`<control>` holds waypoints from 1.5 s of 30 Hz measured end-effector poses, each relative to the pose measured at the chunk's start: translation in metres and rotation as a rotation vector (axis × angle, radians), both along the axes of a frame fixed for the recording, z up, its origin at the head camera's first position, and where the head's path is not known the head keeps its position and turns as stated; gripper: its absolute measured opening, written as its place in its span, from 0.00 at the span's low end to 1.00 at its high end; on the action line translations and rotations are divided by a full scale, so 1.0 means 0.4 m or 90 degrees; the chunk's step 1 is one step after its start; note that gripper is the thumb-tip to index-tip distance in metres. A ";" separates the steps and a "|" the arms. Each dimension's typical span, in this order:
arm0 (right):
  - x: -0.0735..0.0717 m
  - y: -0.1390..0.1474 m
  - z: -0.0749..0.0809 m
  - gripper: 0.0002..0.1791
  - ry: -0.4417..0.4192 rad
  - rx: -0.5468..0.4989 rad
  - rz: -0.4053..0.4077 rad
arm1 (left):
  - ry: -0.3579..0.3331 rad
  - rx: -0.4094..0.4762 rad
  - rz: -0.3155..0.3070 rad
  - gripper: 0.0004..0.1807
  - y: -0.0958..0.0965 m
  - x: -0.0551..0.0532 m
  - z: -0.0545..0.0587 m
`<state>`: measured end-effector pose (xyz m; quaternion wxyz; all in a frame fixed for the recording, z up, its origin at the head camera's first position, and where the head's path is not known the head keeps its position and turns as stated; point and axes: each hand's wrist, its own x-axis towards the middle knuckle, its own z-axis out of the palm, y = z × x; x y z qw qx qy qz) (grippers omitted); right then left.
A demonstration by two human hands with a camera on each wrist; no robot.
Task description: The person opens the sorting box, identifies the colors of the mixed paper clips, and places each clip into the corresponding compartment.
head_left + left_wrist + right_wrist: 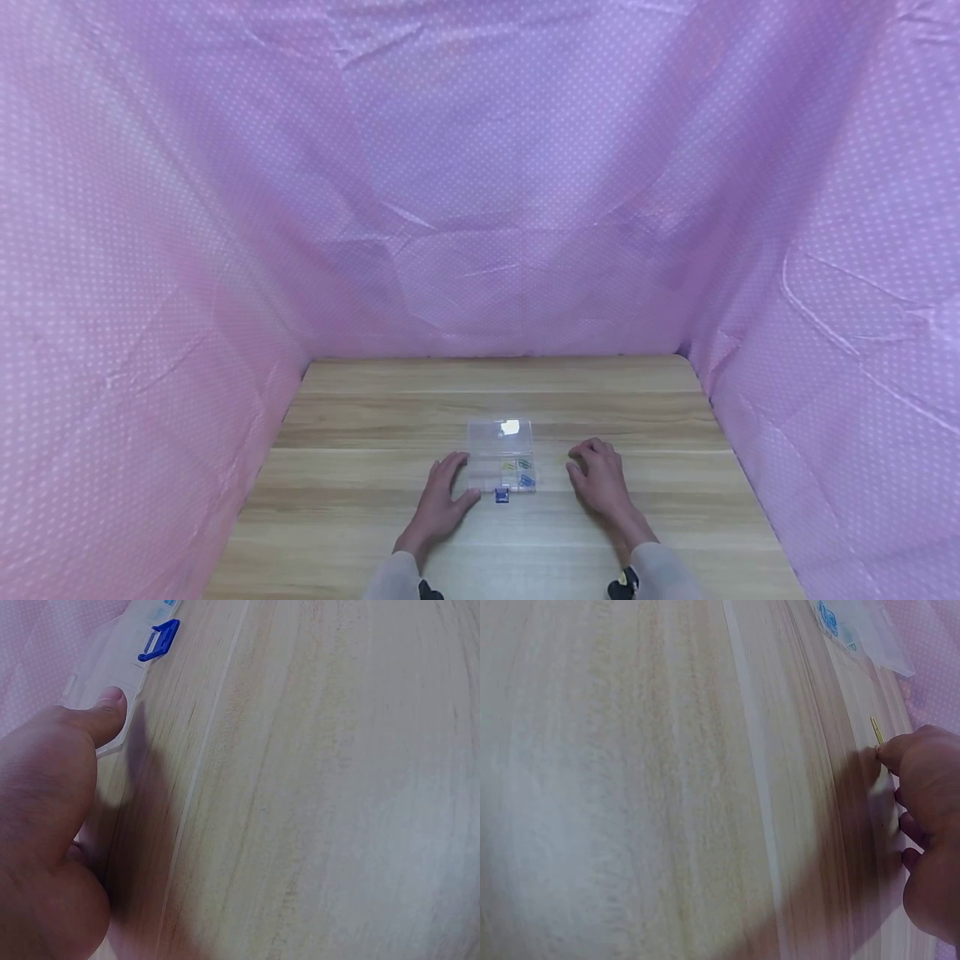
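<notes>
A clear plastic compartment box (487,475) lies on the table with its clear lid (491,435) swung back. Yellow paper clips (509,467), green paper clips (524,464) and blue paper clips (527,481) sit in compartments at its right. A blue latch (160,640) juts from the front edge. My left hand (442,500) holds the box by its left end, thumb at the front corner and fingers at the far side. To the right of the box, my right hand (602,479) pinches a yellow paper clip (877,730) between thumb and fingertip.
The wood-grain table (360,417) reaches out on both sides of the box. Pink dotted cloth (517,292) hangs behind the table and along its left and right sides.
</notes>
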<state>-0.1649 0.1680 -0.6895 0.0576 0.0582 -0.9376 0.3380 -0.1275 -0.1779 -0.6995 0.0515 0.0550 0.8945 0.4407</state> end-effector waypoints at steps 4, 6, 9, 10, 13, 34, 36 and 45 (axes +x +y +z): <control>0.000 0.000 0.003 0.10 0.001 -0.001 -0.001 | 0.017 -0.001 -0.005 0.37 0.001 0.001 -0.001; 0.000 0.001 0.004 0.09 0.000 0.000 -0.002 | 0.029 -0.003 -0.008 0.37 0.001 0.001 -0.001; 0.000 0.001 0.004 0.09 -0.008 -0.001 -0.004 | 0.029 -0.005 -0.007 0.37 0.001 0.002 -0.001; 0.000 0.002 0.004 0.09 -0.009 -0.002 -0.004 | 0.030 -0.005 -0.007 0.37 0.002 0.002 0.000; 0.000 0.003 0.004 0.09 -0.004 -0.008 -0.002 | 0.018 -0.006 -0.005 0.37 0.002 0.002 0.002; -0.003 0.005 0.013 0.09 -0.017 -0.055 -0.022 | -0.007 -0.003 0.006 0.37 0.006 0.011 0.006; -0.003 0.004 0.013 0.09 -0.018 -0.059 -0.024 | 0.000 -0.004 0.003 0.37 0.007 0.010 0.005; 0.003 0.000 0.035 0.10 0.001 -0.090 -0.017 | 0.007 0.004 0.007 0.37 0.005 0.009 -0.006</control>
